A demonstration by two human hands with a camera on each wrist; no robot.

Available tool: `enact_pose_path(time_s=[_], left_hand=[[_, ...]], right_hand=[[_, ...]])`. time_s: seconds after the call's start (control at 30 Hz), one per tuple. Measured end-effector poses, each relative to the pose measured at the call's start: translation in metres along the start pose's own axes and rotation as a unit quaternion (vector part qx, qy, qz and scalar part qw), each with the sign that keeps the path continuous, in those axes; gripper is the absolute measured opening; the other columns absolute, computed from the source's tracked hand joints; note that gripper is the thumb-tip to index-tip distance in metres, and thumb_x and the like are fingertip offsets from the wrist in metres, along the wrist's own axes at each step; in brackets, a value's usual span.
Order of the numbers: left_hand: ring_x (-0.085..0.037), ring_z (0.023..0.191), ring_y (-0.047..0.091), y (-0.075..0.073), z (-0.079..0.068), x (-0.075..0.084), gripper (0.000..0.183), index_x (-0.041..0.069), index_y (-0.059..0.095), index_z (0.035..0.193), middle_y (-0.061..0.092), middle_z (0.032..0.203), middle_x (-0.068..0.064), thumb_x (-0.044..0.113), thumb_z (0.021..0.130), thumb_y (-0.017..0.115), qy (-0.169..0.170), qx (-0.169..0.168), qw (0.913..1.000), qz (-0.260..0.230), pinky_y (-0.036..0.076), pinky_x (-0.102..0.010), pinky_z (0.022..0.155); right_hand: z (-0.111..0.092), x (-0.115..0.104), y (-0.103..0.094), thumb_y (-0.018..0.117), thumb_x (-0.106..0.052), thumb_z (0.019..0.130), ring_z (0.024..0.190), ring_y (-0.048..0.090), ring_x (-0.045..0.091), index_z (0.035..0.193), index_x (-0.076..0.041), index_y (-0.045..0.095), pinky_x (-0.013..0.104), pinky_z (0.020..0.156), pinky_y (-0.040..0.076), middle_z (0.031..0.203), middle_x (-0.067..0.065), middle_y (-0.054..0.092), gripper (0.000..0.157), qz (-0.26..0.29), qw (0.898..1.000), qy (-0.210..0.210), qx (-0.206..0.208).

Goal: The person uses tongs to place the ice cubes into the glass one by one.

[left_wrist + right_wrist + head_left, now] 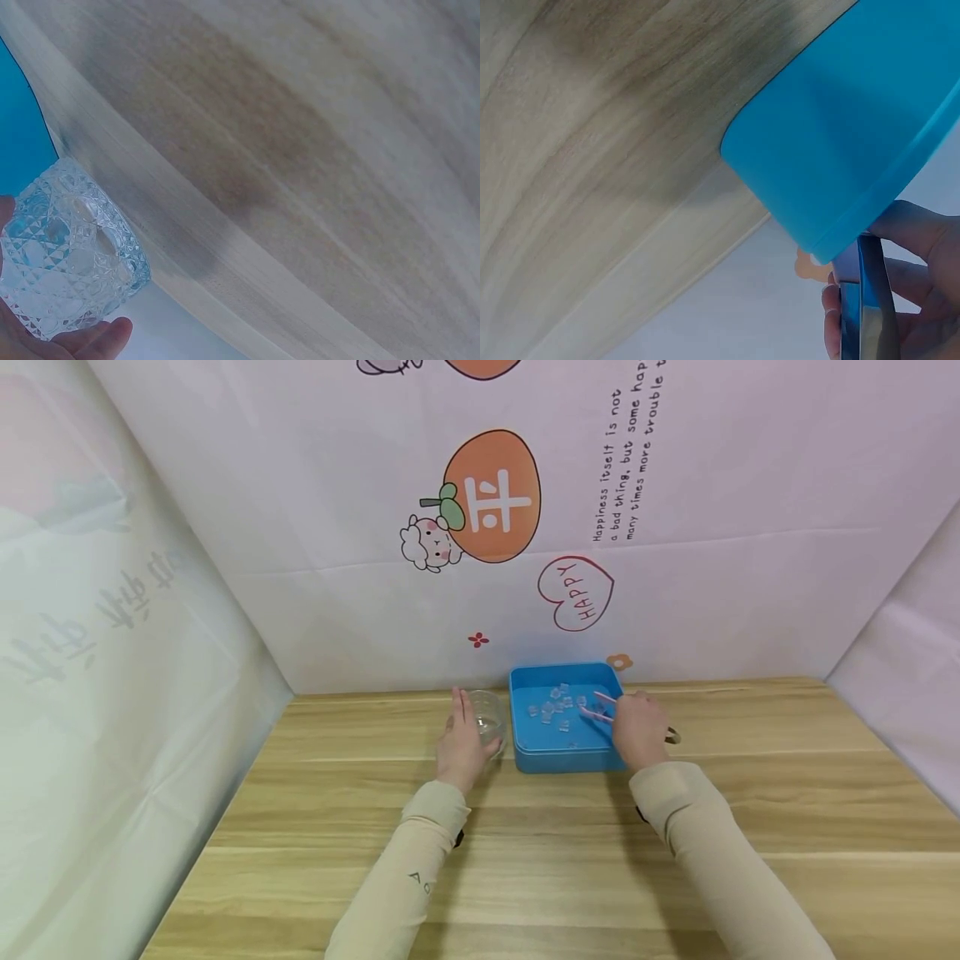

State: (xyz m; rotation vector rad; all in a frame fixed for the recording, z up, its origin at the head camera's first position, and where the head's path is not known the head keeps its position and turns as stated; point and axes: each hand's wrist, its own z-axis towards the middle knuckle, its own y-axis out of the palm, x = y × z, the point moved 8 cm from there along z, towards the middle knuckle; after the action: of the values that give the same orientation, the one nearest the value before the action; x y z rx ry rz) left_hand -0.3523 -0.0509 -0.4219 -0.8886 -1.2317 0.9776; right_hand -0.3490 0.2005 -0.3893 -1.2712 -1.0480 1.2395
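Head view has the left hand [467, 745] curved round a clear glass cup [486, 720], its thumb on the near side, just left of a blue box [570, 762]; whether cup and box touch is hard to tell. The right hand [640, 729] grips a pair of tongs [877, 300] over the box's right side, pink tips down among small clear cubes [564, 725] — whether the tips pinch one cannot be made out. The cubes' transparency blurs their edges, and the right hand covers part of the box's right wall. In the right wrist view the box wall hides the tips, while the left wrist view cuts off part of the cup and most of the left hand. Beneath lies a wood-grained surface [540, 877] — pale, streaked with brown. A white printed backdrop [712, 610] rises along its far edge, with white sheets at left and right.
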Motion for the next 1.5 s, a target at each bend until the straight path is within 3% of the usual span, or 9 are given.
enact_pose_path(time_s=[0.23,0.7,0.83,1.1,1.5], left_hand=[[-0.029,0.112,0.06,-0.001,-0.0009,0.0007,0.098,0.003,0.014,0.153,0.01,0.162,-0.012,0.045,0.084,0.069,0.006,0.007,0.9999,0.008,0.042,-0.024,0.048],[-0.032,0.122,0.056,-0.0033,-0.0021,0.0026,0.097,0.001,0.015,0.152,0.013,0.161,-0.014,0.044,0.084,0.069,0.016,0.019,0.9997,0.003,0.054,-0.03,0.06],[-0.032,0.121,0.056,-0.0019,-0.0018,0.0022,0.098,0.002,0.014,0.153,0.013,0.161,-0.014,0.045,0.084,0.069,0.012,0.014,0.9998,0.006,0.051,-0.028,0.056],[-0.031,0.128,0.051,-0.0005,-0.0007,0.0004,0.099,0.003,0.012,0.153,0.01,0.162,-0.011,0.046,0.084,0.069,0.0,0.01,0.9999,0.011,0.055,-0.033,0.064],[-0.031,0.127,0.052,0.0004,0.0004,0.0003,0.099,0.003,0.012,0.153,0.01,0.162,-0.011,0.047,0.084,0.068,0.003,0.011,0.9998,0.015,0.05,-0.027,0.054]], right_hand=[[0.0004,-0.0074,0.0018,0.057,-0.005,0.093,0.089,0.059,0.037,0.108,0.013,0.064,0.049,0.083,0.053,0.101,0.029,0.062,0.025,-0.052,0.999,-0.009,-0.012],[-0.0001,-0.0107,0.0035,0.054,-0.005,0.095,0.088,0.058,0.037,0.113,0.013,0.062,0.049,0.082,0.054,0.105,0.032,0.059,0.027,-0.06,0.998,0.004,-0.038],[-0.0008,-0.0095,0.0025,0.053,-0.007,0.096,0.087,0.06,0.037,0.112,0.014,0.062,0.05,0.08,0.055,0.104,0.031,0.06,0.027,-0.046,0.998,0.006,-0.037],[-0.0031,-0.0102,-0.0032,0.054,-0.003,0.094,0.077,0.066,0.034,0.1,0.013,0.066,0.047,0.067,0.058,0.096,0.028,0.065,0.021,-0.015,1.0,-0.016,-0.011],[0.0004,-0.0088,-0.0014,0.057,-0.007,0.093,0.064,0.056,0.025,0.098,0.01,0.065,0.038,0.058,0.054,0.086,0.021,0.065,0.02,0.013,1.0,-0.011,-0.021]])
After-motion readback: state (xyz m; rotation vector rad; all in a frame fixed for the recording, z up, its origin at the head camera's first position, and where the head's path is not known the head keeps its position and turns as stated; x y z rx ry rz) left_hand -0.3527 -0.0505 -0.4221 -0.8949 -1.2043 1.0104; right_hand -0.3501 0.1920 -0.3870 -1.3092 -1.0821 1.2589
